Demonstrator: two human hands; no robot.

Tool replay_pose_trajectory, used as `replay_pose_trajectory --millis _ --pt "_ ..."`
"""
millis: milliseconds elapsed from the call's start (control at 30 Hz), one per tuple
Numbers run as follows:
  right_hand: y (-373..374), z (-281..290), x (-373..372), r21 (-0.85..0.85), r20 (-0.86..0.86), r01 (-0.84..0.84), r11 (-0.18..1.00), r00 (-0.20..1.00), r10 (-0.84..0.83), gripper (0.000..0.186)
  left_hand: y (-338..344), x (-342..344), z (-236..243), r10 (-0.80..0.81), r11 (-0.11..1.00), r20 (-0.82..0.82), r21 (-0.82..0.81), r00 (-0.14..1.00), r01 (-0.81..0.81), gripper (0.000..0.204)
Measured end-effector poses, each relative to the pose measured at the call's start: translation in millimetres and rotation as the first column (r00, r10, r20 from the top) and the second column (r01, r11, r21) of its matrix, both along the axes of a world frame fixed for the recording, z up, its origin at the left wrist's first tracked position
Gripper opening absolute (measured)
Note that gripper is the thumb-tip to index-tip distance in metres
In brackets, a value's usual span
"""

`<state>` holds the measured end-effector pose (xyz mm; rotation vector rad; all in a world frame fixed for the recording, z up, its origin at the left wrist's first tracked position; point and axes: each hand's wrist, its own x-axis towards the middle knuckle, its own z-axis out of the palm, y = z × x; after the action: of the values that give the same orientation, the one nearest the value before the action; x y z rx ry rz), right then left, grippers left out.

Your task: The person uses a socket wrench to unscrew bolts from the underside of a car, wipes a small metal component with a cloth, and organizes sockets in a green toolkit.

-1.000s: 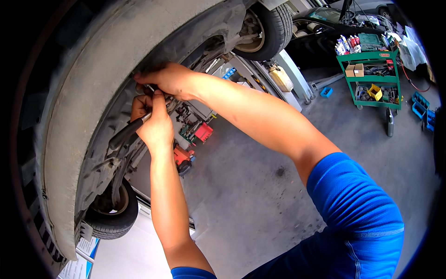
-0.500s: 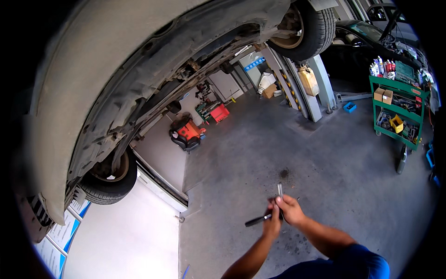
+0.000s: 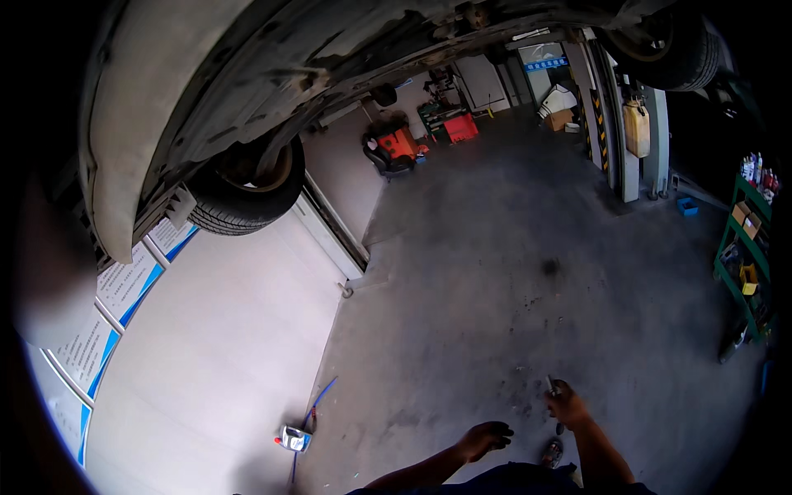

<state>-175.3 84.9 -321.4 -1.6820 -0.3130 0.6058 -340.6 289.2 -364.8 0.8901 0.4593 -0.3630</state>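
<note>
Low in the head view, my left hand (image 3: 483,441) is open, with curved fingers and nothing visible in it. To its right, my right hand (image 3: 565,404) is closed on a small metal tool (image 3: 551,384), whose full shape is hard to make out. Both hands are over the grey floor, well below the raised car (image 3: 330,58). My shoe (image 3: 552,454) shows between my forearms.
A wheel (image 3: 239,206) hangs at upper left, beside a white wall (image 3: 198,346). A silver jug (image 3: 294,440) and blue hose (image 3: 327,388) lie by the wall's foot. A lift post (image 3: 656,148), blue bin (image 3: 687,206) and green tool cart (image 3: 747,214) are on the right.
My hands came down from the underbody and have separated. My left hand let go of the tool, and the black handle seen earlier no longer shows clearly. The view has shifted.
</note>
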Motion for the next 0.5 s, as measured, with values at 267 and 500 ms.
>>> replay_pose_trajectory --millis 267,500 --pt "116.2 14.7 -167.1 -0.091 0.374 -0.447 0.89 0.813 0.446 0.025 35.3 -119.6 24.8 0.553 0.828 0.082 0.052 0.829 -0.558 0.023" --pt "190.9 5.0 -257.4 0.058 0.517 -0.594 0.802 0.706 0.485 0.02 60.6 -212.2 37.5 0.759 0.65 0.11 -0.201 0.642 -0.733 0.013"
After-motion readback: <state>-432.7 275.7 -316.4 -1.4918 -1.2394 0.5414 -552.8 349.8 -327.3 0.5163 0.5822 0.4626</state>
